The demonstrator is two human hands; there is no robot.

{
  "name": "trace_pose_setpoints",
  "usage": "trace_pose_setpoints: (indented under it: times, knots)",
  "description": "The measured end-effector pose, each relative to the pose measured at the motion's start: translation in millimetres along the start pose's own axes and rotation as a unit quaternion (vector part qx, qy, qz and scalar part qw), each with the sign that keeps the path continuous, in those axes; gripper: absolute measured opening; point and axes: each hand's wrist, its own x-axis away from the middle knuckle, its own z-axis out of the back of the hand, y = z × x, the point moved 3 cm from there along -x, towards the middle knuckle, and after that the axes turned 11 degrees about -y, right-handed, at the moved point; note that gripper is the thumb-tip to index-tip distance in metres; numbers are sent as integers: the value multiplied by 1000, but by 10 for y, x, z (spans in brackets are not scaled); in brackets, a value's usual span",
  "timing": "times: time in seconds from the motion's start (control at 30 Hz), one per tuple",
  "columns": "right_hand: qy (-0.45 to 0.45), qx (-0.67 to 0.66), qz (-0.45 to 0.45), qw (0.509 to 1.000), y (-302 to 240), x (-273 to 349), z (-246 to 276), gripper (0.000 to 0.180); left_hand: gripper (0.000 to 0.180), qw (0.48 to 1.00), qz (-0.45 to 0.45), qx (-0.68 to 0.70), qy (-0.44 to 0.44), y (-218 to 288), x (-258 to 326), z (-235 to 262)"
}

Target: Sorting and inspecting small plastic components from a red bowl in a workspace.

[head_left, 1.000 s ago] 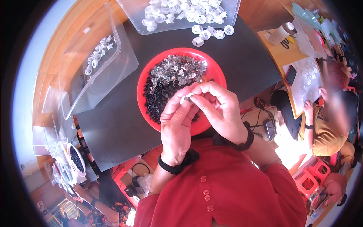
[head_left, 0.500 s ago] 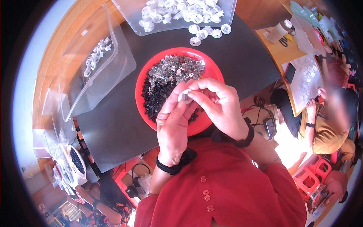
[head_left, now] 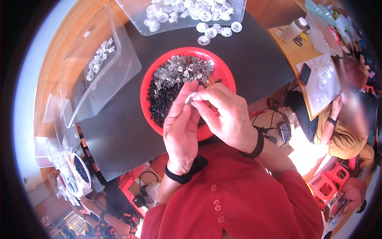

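Over the red basin (head_left: 149, 75), both hands meet at a small white round plastic piece (head_left: 190, 98). My left hand (head_left: 180, 129) pinches its lower left side between thumb and fingers, palm turned up. From the right, my right hand (head_left: 223, 109) has thumb and forefinger closed on the other edge, and its fingertips hide part of the piece. The piece is tilted, showing mostly its side. Beneath the hands the basin holds a heap of small black bits (head_left: 160, 105) and a heap of clear, shiny bits (head_left: 181, 69).
A clear bin of white round pieces (head_left: 175, 28) stands at the far edge, several loose pieces (head_left: 210, 32) beside it. Another clear bin (head_left: 129, 73) leans at left. A side table (head_left: 278, 38) at right bears a bottle (head_left: 292, 31) and phone (head_left: 305, 74); co-workers sit on both sides.
The white piece has turned from face-up to edge-on. My right hand has rolled over it, its back now facing up, fingers drawn together. My left hand has barely moved.
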Motion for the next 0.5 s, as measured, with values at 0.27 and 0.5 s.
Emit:
trace_pose_setpoints:
  times: [0.27,0.5]
  knots:
    - [0,64,-6,998,-20,23,11,20,37,1000,1,-3,-8,-65,-7,2]
    - [-14,18,-35,999,3,38,4,21,25,1000,-21,-14,-10,-109,8,27]
